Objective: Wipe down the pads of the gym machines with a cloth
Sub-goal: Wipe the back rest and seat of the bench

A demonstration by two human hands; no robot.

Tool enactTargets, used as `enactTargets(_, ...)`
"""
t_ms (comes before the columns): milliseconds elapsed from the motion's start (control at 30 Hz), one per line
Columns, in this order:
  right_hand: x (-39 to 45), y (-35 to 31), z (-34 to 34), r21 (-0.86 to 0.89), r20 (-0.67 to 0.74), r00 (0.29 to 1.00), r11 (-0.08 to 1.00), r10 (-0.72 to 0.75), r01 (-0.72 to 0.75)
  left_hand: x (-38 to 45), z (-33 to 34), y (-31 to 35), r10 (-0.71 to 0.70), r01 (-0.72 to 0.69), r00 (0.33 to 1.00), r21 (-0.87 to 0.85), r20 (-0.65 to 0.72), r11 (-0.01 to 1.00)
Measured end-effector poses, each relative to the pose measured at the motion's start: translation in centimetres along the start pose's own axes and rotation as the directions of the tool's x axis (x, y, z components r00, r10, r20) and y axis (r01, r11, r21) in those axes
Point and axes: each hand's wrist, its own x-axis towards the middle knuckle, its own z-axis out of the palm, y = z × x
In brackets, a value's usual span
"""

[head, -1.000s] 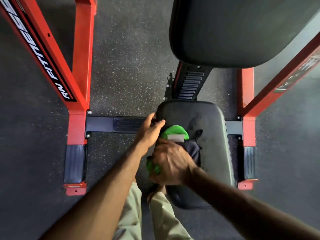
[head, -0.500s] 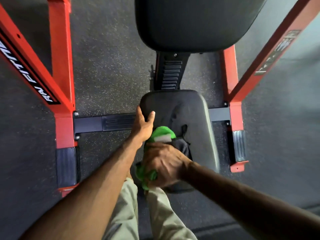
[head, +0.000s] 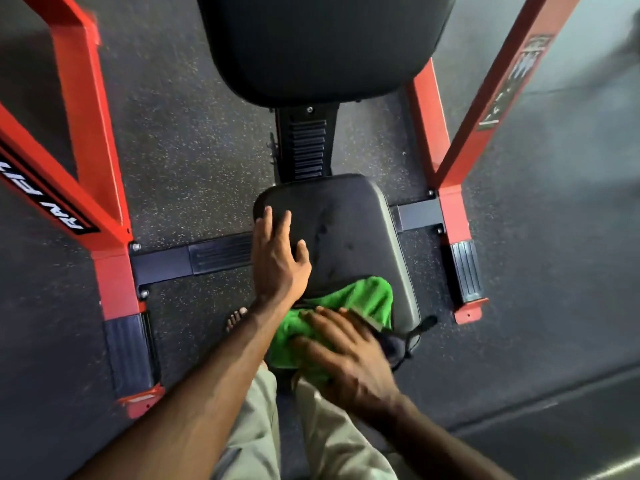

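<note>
Speckled gym floor (head: pixel 194 161) | seat pad (head: pixel 349 220) long axis runs away | left hand (head: pixel 278 261) flat on pad | right hand (head: pixel 346 355) flat on green cloth (head: pixel 360 296)

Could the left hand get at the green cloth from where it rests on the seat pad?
Probably yes. The left hand lies flat on the seat pad right beside the green cloth; only the right hand pressing on it takes up room.

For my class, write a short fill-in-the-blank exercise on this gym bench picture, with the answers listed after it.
1. The cloth under the right hand is coloured ____.
2. The left hand rests with straight fingers on the black ____ pad.
3. The machine's frame is painted ____.
4. The cloth lies at the pad's ____ end, closest to the person.

Answers: green; seat; red; near
</note>
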Motion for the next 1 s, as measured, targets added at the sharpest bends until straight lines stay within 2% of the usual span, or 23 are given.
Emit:
enactTargets(67,0.1,3.3,-0.8,0.02,-0.113,0.959,0.965,0.261,-0.261,-0.2,-0.1,0.0,-0.022,0.022,0.999,-0.024,0.037,0.999)
enactTargets(133,0.9,4.6,-1.2,0.131,-0.255,0.69,0.732,0.677,-0.669,-0.2,-0.3,0.1,0.016,-0.016,0.998,0.009,0.066,1.0)
enactTargets(167,1.5,4.3,-1.1,0.103,-0.286,0.644,0.69,0.71,-0.716,-0.1,-0.3,0.3,0.083,-0.087,0.993,0.052,0.083,0.995)
enactTargets(200,1.7,3.4,-0.8,0.04,-0.226,0.731,0.756,0.644,-0.653,-0.1,-0.3,0.3,0.139,-0.15,0.984,0.091,0.113,0.985)
enactTargets(233,1.4,2.9,-0.8,-0.016,-0.117,0.873,0.878,0.474,-0.479,-0.2,-0.2,0.3,0.178,-0.197,0.972,0.119,0.155,0.973)
enactTargets(267,1.0,3.9,-1.1,-0.07,-0.026,0.955,0.952,0.297,-0.298,-0.5,-0.1,0.2,0.2,-0.229,0.96,0.139,0.196,0.963)
enactTargets(300,1.1,5.9,-1.9,-0.091,0.002,0.978,0.974,0.208,-0.207,-0.8,0.0,0.0,0.214,-0.25,0.952,0.154,0.219,0.956)
enactTargets(333,1.0,8.0,-2.6,-0.086,-0.024,0.961,0.957,0.276,-0.277,-0.9,0.2,0.1,0.228,-0.266,0.946,0.156,0.229,0.951)
enactTargets(367,1.1,9.5,-2.8,-0.012,-0.105,0.871,0.875,0.48,-0.484,-1.2,0.3,-0.1,0.229,-0.265,0.947,0.143,0.226,0.954)
enactTargets(400,1.2,10.3,-2.7,0.093,-0.162,0.704,0.72,0.692,-0.687,-1.3,0.4,-0.1,0.221,-0.252,0.95,0.125,0.219,0.96)
enactTargets(433,1.0,9.8,-2.1,0.113,-0.178,0.591,0.613,0.787,-0.782,-1.7,0.4,-0.3,0.208,-0.233,0.955,0.102,0.21,0.967)
enactTargets(467,1.1,8.8,-1.8,0.064,-0.177,0.637,0.654,0.751,-0.754,-1.5,0.3,-0.2,0.208,-0.228,0.959,0.088,0.194,0.97)
enactTargets(533,-0.1,7.8,-1.8,-0.076,-0.033,0.931,0.928,0.364,-0.366,-1.5,0.3,-0.3,0.209,-0.221,0.964,0.055,0.166,0.974)
enactTargets(567,-0.3,8.8,-2.5,-0.081,0.014,0.982,0.979,0.189,-0.187,-1.4,0.3,-0.3,0.21,-0.221,0.963,0.046,0.169,0.974)
enactTargets(600,0.2,10.2,-3.2,-0.076,0.027,0.988,0.986,0.151,-0.149,-1.4,0.4,-0.3,0.203,-0.213,0.965,0.045,0.169,0.976)
enactTargets(633,1.2,11.3,-3.7,-0.054,-0.014,0.962,0.961,0.271,-0.271,-1.4,0.4,-0.2,0.198,-0.208,0.967,0.05,0.161,0.977)
enactTargets(700,3.8,11.6,-3.1,0.085,-0.112,0.743,0.752,0.659,-0.654,-1.2,0.4,0.1,0.223,-0.232,0.965,0.057,0.136,0.971)
enactTargets(733,5.2,10.4,-2.3,0.073,-0.124,0.697,0.707,0.707,-0.704,-0.8,0.3,0.1,0.25,-0.257,0.961,0.054,0.12,0.965)
enactTargets(800,6.1,8.5,-0.8,-0.077,-0.032,0.914,0.91,0.405,-0.407,0.3,-0.2,-0.1,0.278,-0.284,0.957,0.065,0.086,0.957)
enactTargets(833,6.2,8.9,-0.9,-0.09,0.027,0.972,0.969,0.232,-0.229,1.0,-0.4,-0.2,0.282,-0.29,0.955,0.09,0.092,0.953)
enactTargets(867,6.5,10.1,-1.5,-0.07,0.052,0.983,0.983,0.175,-0.171,1.3,-0.4,-0.2,0.276,-0.288,0.955,0.126,0.103,0.949)
enactTargets(933,8.0,11.7,-1.9,-0.079,-0.027,0.925,0.921,0.38,-0.381,1.2,-0.1,-0.5,0.255,-0.271,0.96,0.152,0.114,0.951)
enactTargets(1000,10.3,10.4,-0.7,-0.083,-0.102,0.78,0.776,0.617,-0.625,0.8,0.3,-1.0,0.244,-0.259,0.961,0.114,0.128,0.959)
